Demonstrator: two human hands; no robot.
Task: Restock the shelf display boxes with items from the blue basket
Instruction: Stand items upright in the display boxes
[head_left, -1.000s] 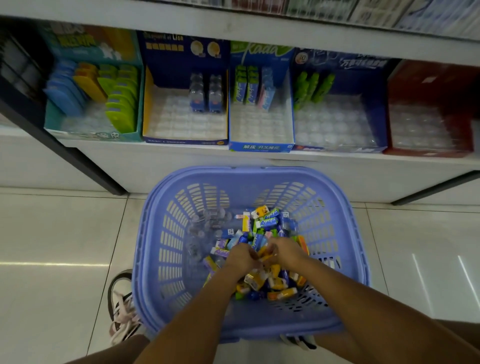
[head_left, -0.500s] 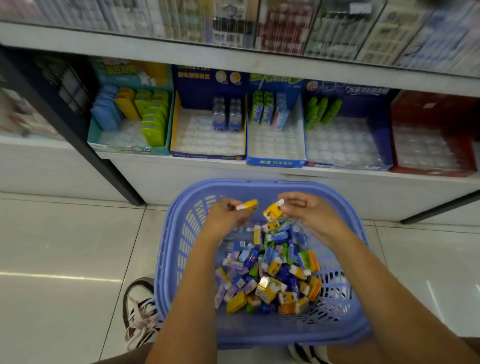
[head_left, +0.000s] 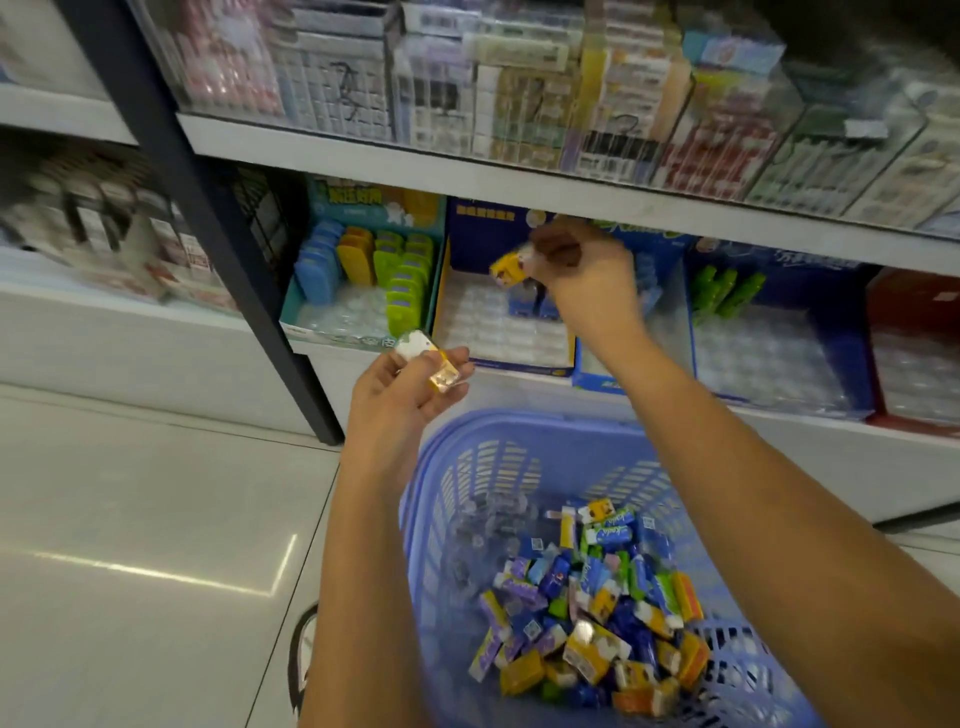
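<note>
Yellow packs pinched by left hand, right hand.

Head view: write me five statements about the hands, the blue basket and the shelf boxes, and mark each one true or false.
1. The right hand holds a yellow pack up in front of the shelf boxes. True.
2. The left hand holds nothing. False: its fingers hold a yellow-and-white pack.
3. The blue basket is empty. False: many small packs lie heaped in it.
4. The red display box at far right shows only bare tray slots in the part in view. True.
5. Both hands are down inside the basket. False: both are raised above its rim, towards the shelf.
</note>
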